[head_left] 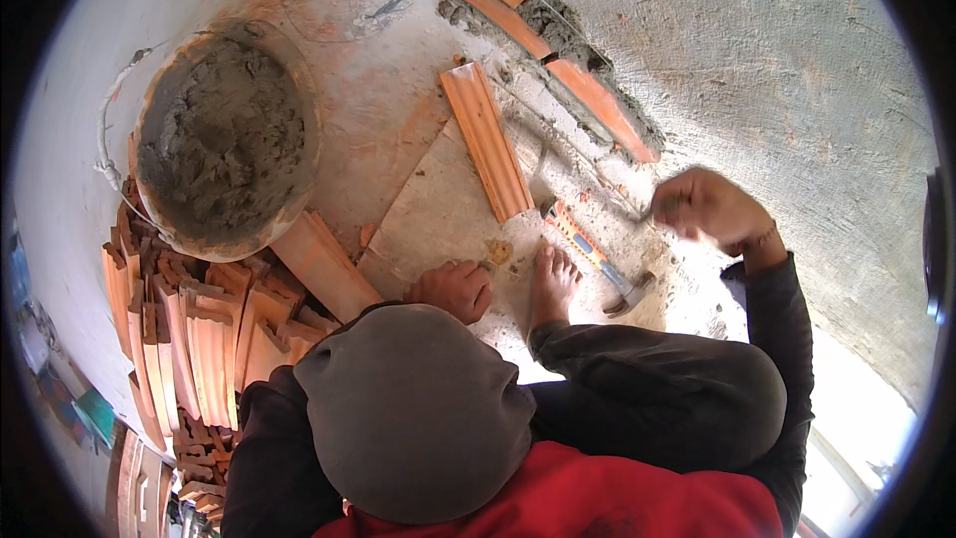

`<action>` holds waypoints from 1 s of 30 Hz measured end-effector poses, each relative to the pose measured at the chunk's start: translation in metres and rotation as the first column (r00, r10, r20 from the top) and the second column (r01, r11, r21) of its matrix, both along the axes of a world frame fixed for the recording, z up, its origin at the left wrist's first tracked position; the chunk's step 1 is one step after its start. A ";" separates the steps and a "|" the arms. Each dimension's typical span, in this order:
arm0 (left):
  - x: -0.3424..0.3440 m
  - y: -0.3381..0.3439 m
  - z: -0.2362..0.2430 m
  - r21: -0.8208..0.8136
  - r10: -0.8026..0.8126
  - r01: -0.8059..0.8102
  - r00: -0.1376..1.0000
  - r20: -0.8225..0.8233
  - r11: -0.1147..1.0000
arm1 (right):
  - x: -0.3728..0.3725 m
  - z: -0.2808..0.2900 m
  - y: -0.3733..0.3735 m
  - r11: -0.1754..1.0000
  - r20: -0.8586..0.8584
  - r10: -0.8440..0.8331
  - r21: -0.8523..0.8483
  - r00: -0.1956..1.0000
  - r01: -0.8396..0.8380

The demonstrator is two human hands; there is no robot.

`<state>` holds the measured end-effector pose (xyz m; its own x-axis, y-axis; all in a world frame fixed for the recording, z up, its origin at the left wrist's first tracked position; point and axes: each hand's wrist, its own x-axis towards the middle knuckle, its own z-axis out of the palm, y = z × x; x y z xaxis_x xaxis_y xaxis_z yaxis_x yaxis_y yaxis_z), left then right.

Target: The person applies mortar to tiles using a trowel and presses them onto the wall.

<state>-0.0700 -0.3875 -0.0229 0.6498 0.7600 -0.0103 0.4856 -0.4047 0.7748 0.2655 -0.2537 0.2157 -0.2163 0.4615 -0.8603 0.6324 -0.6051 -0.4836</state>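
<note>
We've our L hand [453, 289] curled, L of the hammer [597, 256]; R hand [709, 209] fist-like, blurred, upper R of hammer. Can't tell if either grips anything. Tile [486, 141] lies upper L of hammer, mortar bkt [312, 130] farther L.

No readable text, label, brand, number or sign is showing on anything in this head-camera view

Left hand [453, 289] near bare foot [555, 284]; right hand [715, 209] blurred; hammer [590, 249] beside foot; bucket [311, 134] holding mortar [224, 130]
</note>
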 end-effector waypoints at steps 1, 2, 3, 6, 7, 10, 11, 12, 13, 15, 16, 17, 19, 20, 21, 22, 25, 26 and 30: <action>0.003 0.000 -0.001 0.012 -0.001 0.001 1.000 0.009 1.000 | 0.012 -0.015 -0.001 0.992 0.135 -0.117 0.069 0.984 0.108; 0.000 0.001 -0.001 0.003 0.001 -0.001 1.000 0.003 1.000 | 0.018 -0.028 0.003 0.970 0.243 -0.226 0.148 0.943 0.194; -0.001 0.001 0.000 -0.006 0.003 -0.003 1.000 -0.001 1.000 | 0.026 -0.030 0.006 0.985 0.337 -0.103 0.169 0.936 0.048; -0.004 0.001 0.001 -0.024 0.008 -0.009 1.000 -0.006 1.000 | 0.026 -0.029 -0.005 0.980 0.387 -0.039 0.196 0.921 -0.041; -0.005 0.001 0.002 -0.028 0.011 -0.012 1.000 -0.007 1.000 | 0.021 -0.029 -0.005 0.969 0.379 -0.040 0.239 0.925 -0.056; -0.005 0.002 0.007 -0.058 0.015 -0.015 1.000 -0.008 0.998 | 0.001 -0.026 -0.006 0.921 0.461 0.049 0.323 0.886 -0.219; -0.006 0.002 0.007 -0.079 0.002 -0.001 1.000 0.015 0.997 | -0.006 -0.020 -0.003 0.919 0.456 0.070 0.316 0.887 -0.235; -0.007 0.002 0.005 -0.098 -0.008 0.012 0.999 0.036 0.995 | -0.013 -0.015 0.003 0.881 0.436 0.108 0.375 0.894 -0.289; -0.007 0.003 0.005 -0.116 -0.017 0.024 0.998 0.058 0.993 | -0.021 -0.008 0.009 0.835 0.417 0.147 0.433 0.897 -0.338; -0.005 0.007 0.006 -0.115 -0.055 0.059 0.998 0.038 0.992 | -0.039 0.010 0.024 0.712 0.391 0.247 0.548 0.887 -0.440; -0.008 0.007 0.007 -0.120 -0.064 0.064 0.998 0.011 0.991 | -0.058 0.021 0.039 0.749 0.406 0.279 0.475 0.870 -0.462; -0.009 0.005 0.007 -0.133 -0.060 0.057 0.998 -0.014 0.990 | -0.075 0.028 0.052 0.698 0.388 0.311 0.526 0.868 -0.485; -0.009 0.003 0.005 -0.151 -0.043 0.032 0.997 -0.072 0.988 | -0.109 0.042 0.075 0.520 0.457 0.381 0.613 0.804 -0.594; -0.010 0.001 0.003 -0.176 -0.057 0.040 0.994 -0.094 0.984 | -0.129 0.046 0.087 0.380 0.532 0.410 0.639 0.741 -0.669; -0.007 0.002 0.001 -0.197 -0.084 0.062 0.991 -0.105 0.978 | -0.147 0.051 0.095 0.236 0.616 0.408 0.642 0.674 -0.729; -0.005 0.002 -0.001 -0.220 -0.110 0.082 0.987 -0.115 0.972 | -0.164 0.053 0.103 0.067 0.666 0.388 0.668 0.636 -0.741; -0.009 0.016 0.015 -0.315 -0.180 0.147 0.980 -0.080 0.938 | -0.218 0.056 0.121 -0.320 0.798 0.277 0.602 0.535 -0.732; -0.014 0.011 0.010 -0.322 -0.137 0.098 0.985 -0.101 0.942 | -0.249 0.053 0.124 -0.370 0.830 0.252 0.558 0.498 -0.743; -0.010 0.008 0.010 -0.348 -0.106 0.058 0.987 -0.119 0.936 | -0.338 0.067 0.123 -0.392 0.957 0.253 0.237 0.144 -0.889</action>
<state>-0.0800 -0.3795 -0.0127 0.6842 0.6391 -0.3513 0.5708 -0.1693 0.8034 -0.0730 -0.1312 0.2828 -0.8154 0.5258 -0.2423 0.4188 0.8247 0.3800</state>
